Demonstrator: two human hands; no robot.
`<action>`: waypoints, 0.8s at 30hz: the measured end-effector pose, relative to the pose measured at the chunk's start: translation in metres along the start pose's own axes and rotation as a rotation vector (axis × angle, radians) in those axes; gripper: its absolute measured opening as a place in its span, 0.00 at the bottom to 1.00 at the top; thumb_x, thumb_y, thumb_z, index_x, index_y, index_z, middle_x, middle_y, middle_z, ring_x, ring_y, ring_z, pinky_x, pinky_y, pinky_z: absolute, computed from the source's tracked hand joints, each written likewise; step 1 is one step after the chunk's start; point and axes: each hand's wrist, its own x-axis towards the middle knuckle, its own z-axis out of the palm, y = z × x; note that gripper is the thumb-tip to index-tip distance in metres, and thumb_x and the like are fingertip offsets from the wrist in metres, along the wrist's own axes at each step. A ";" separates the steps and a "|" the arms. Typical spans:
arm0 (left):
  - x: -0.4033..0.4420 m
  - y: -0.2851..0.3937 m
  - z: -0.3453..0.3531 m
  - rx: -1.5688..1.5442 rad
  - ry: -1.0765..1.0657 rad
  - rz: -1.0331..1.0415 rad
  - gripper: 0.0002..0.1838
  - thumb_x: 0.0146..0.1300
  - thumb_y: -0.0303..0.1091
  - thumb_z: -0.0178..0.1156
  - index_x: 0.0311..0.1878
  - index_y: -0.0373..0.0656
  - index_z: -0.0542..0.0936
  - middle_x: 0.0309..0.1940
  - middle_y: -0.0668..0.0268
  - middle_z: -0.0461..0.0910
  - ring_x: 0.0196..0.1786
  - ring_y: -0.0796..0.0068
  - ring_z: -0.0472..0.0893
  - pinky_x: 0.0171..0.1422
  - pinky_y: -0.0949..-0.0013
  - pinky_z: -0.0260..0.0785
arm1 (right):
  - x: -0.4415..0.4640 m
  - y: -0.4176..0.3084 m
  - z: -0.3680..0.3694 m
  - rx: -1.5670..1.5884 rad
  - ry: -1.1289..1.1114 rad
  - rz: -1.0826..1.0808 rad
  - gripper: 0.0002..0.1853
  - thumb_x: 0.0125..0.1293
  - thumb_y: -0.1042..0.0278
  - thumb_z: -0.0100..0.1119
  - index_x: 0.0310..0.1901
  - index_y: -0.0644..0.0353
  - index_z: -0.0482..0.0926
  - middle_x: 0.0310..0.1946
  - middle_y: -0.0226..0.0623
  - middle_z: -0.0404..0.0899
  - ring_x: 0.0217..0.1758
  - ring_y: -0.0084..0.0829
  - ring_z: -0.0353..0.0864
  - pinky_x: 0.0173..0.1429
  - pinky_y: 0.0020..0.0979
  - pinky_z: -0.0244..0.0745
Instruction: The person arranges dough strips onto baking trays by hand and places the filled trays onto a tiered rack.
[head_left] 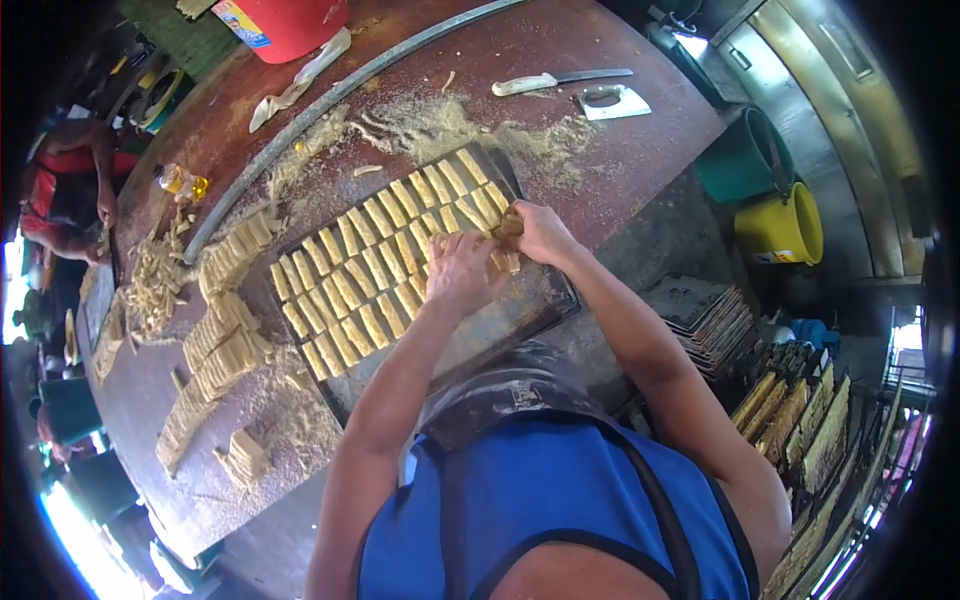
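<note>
A dark baking tray (510, 315) holds rows of short, pale yellow dough sticks (375, 215), most lying side by side at a slant. My left hand (465, 272) reaches over the near rows, palm down, its fingers apart and resting on sticks near the tray's right part. Close beside it, my right hand (543, 236) is closed round a few dough sticks at the tray's right end. Its fingers partly hide them. Some sticks beneath both hands are also hidden.
Stacked cut dough strips (225, 345) and crumbs lie left of the tray. Beyond it are a knife (525, 84), a metal scraper (615, 102), a curved grey strip (345, 90) and a red bucket (290, 25). Another person (75, 190) works at far left. Stacked trays (705, 330) stand right.
</note>
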 end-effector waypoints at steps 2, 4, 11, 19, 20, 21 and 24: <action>-0.003 -0.007 0.007 -0.023 0.069 0.045 0.23 0.52 0.47 0.72 0.50 0.49 0.83 0.50 0.62 0.79 0.58 0.64 0.77 0.70 0.48 0.57 | -0.004 -0.004 0.003 0.020 0.003 0.011 0.19 0.56 0.68 0.65 0.50 0.64 0.78 0.42 0.58 0.84 0.50 0.58 0.83 0.54 0.49 0.78; -0.006 -0.010 0.010 -0.034 0.128 0.092 0.20 0.53 0.46 0.71 0.47 0.48 0.83 0.46 0.63 0.81 0.56 0.65 0.79 0.69 0.48 0.58 | -0.007 -0.007 0.006 0.055 0.008 0.022 0.20 0.56 0.66 0.67 0.50 0.63 0.78 0.41 0.58 0.84 0.50 0.57 0.83 0.54 0.49 0.78; -0.007 -0.016 -0.005 -0.238 0.288 -0.128 0.09 0.63 0.41 0.68 0.42 0.49 0.86 0.36 0.67 0.87 0.45 0.68 0.85 0.63 0.49 0.66 | -0.005 0.003 -0.010 0.082 0.029 0.034 0.24 0.56 0.60 0.72 0.50 0.64 0.77 0.41 0.54 0.85 0.47 0.54 0.85 0.51 0.46 0.79; -0.028 0.013 0.008 -0.032 0.150 -0.109 0.12 0.58 0.39 0.68 0.45 0.54 0.85 0.50 0.71 0.80 0.59 0.71 0.78 0.69 0.51 0.58 | -0.021 -0.004 -0.011 -0.144 -0.005 -0.039 0.24 0.55 0.69 0.67 0.55 0.61 0.74 0.46 0.54 0.82 0.50 0.56 0.83 0.54 0.50 0.79; -0.028 0.018 0.008 -0.018 0.159 -0.142 0.12 0.58 0.40 0.68 0.45 0.54 0.85 0.49 0.70 0.80 0.59 0.70 0.78 0.69 0.51 0.58 | -0.019 -0.001 -0.010 -0.135 -0.021 -0.042 0.24 0.55 0.69 0.67 0.55 0.61 0.74 0.46 0.54 0.82 0.50 0.56 0.83 0.54 0.50 0.79; -0.028 0.020 0.011 -0.016 0.150 -0.156 0.12 0.58 0.40 0.68 0.45 0.54 0.85 0.49 0.70 0.80 0.59 0.70 0.78 0.69 0.51 0.58 | -0.016 0.000 -0.010 -0.141 -0.019 -0.039 0.24 0.55 0.69 0.67 0.55 0.61 0.74 0.46 0.54 0.82 0.50 0.56 0.83 0.54 0.50 0.79; -0.022 0.023 0.013 -0.009 0.160 -0.169 0.14 0.56 0.42 0.70 0.45 0.53 0.85 0.49 0.68 0.80 0.59 0.67 0.78 0.69 0.50 0.57 | -0.013 0.001 -0.013 -0.141 -0.034 -0.014 0.24 0.56 0.69 0.67 0.55 0.61 0.74 0.46 0.53 0.83 0.50 0.55 0.83 0.54 0.50 0.80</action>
